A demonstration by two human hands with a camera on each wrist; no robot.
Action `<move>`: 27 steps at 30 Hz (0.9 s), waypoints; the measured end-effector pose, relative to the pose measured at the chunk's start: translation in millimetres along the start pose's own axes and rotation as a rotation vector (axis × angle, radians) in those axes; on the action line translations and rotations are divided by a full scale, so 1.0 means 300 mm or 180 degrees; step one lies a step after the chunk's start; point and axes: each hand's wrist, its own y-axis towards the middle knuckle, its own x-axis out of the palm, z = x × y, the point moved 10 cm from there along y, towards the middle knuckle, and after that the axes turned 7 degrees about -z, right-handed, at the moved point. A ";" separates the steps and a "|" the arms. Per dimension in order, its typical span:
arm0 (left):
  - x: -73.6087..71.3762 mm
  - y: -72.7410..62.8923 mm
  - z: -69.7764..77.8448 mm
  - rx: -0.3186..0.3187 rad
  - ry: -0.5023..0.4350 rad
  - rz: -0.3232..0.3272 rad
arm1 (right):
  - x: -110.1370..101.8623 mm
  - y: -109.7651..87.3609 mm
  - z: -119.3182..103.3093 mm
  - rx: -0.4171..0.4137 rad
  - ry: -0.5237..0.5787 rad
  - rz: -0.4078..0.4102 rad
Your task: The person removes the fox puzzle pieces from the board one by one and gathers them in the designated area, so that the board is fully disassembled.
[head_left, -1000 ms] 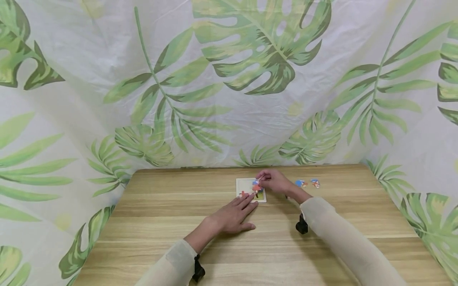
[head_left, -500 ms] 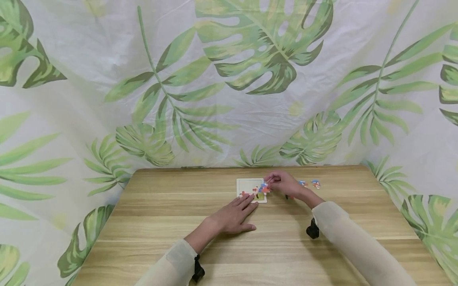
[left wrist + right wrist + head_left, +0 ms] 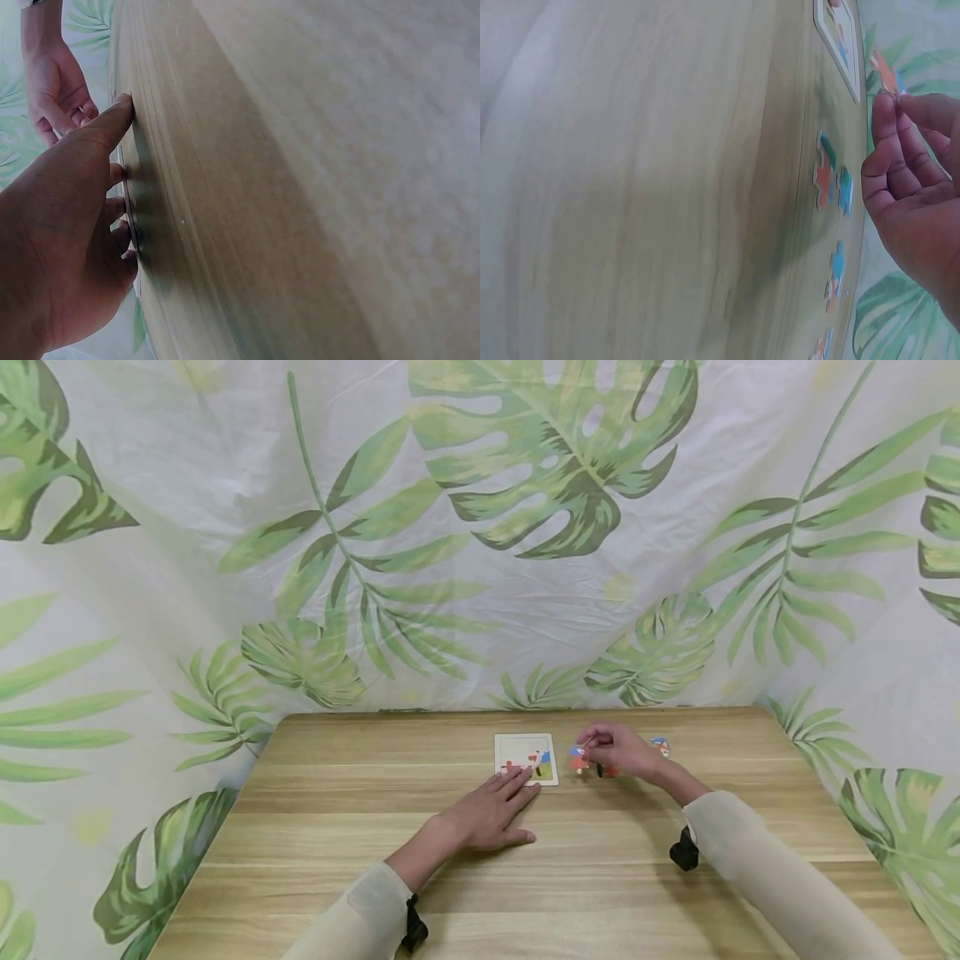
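Observation:
Flat on the table lies a small square puzzle tray [image 3: 516, 747] with a white frame, a few pieces set along its bottom and lower right. My left hand [image 3: 491, 814] rests palm down, its outstretched fingers over the tray's lower edge. To the right of the tray my right hand [image 3: 624, 752] pinches a red and blue puzzle piece [image 3: 578, 760] between thumb and fingertips. The right wrist view shows this piece [image 3: 887, 73] raised above the table. In the left wrist view, the left hand's fingers [image 3: 109, 124] lie along the tabletop.
Loose puzzle pieces lie right of the tray: a red and dark one [image 3: 610, 772] under the right hand, a blue one [image 3: 660, 746] farther right, and others [image 3: 835, 276] in the right wrist view. A leaf-patterned curtain [image 3: 480, 568] hangs behind the wooden table [image 3: 360, 793].
My right hand has drawn away from the tray toward the right, carrying the pinched puzzle piece off the tray area. The left hand has stayed put on the tray's edge.

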 end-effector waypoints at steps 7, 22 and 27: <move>0.007 0.002 -0.004 -0.0020 -0.0020 -0.0009 | -0.032 -0.048 0.010 -0.0033 0.0033 0.0002; 0.001 -0.001 -0.001 0.0033 -0.0055 0.0011 | -0.108 -0.122 0.081 0.0011 -0.0039 0.0049; -0.002 -0.003 -0.001 0.0033 -0.0066 0.0008 | -0.136 -0.148 0.097 0.0004 -0.0084 0.0109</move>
